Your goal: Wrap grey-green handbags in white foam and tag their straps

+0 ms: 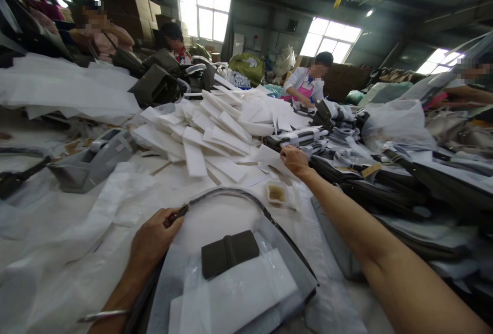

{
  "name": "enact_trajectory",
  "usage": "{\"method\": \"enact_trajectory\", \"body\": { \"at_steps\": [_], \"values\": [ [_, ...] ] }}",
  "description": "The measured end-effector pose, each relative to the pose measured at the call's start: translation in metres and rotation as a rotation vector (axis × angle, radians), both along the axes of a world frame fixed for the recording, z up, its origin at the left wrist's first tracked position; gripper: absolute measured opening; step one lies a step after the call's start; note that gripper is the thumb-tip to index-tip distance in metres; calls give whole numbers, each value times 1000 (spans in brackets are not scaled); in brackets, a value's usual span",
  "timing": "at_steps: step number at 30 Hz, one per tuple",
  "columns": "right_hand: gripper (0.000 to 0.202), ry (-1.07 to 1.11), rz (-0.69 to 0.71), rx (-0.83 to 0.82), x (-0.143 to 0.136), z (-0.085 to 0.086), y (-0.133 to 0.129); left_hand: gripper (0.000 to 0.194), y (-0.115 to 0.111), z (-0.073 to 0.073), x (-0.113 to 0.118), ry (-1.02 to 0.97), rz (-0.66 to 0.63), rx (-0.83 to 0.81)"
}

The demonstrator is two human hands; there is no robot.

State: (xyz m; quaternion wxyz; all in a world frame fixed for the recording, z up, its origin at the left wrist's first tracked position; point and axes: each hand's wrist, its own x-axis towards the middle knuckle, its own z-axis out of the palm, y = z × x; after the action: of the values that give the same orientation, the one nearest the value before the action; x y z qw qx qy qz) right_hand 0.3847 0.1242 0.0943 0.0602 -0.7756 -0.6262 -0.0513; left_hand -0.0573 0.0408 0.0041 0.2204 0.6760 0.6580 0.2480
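In front of me lies a handbag (304, 267) with a grey covering and a dark edge. Its wrapped strap (227, 191) arches away from me. My left hand (156, 236) is closed around the left end of this strap. On the bag rest a dark folded flap piece (230, 254), clear plastic and a white packet (246, 293). Stretched far forward, my right hand (296, 161) has curled fingers at the edge of a white sheet (274, 158), beside the large heap of white sheets (215, 123). Its fingertips are partly hidden.
A small square dish (276, 194) with brownish contents stands beyond the bag. Dark handbags (370, 190) are piled at the right. A grey bag (94, 162) and crumpled white plastic (103, 221) lie at the left. Across the table a person (306, 82) works.
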Motion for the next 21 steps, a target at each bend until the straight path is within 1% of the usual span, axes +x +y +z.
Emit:
{"method": "enact_trajectory", "body": {
  "at_steps": [4, 6, 11, 14, 16, 18, 21],
  "values": [
    [12, 52, 45, -215, 1, -3, -2, 38, 1, 1, 0, 10, 5, -25],
    [10, 68, 59, -290, 2, -9, -4, 39, 1, 1, 0, 15, 4, -36],
    [23, 65, 139, -304, 6, -20, -7, 40, 1, 3, 0, 0, -14, -13],
    [20, 67, 173, -322, 13, -22, -11, 38, 1, 4, 0, 0, -14, -2],
    [16, 59, 173, -347, 19, -24, -17, 37, 0, 5, 1, -2, -11, 2],
    [16, 42, 169, -364, 22, -26, -24, 34, -3, 6, 3, -7, -4, 7],
    [30, 9, 160, -353, 23, -31, -29, 27, -7, 7, 6, -28, -6, 41]
  ]
}}
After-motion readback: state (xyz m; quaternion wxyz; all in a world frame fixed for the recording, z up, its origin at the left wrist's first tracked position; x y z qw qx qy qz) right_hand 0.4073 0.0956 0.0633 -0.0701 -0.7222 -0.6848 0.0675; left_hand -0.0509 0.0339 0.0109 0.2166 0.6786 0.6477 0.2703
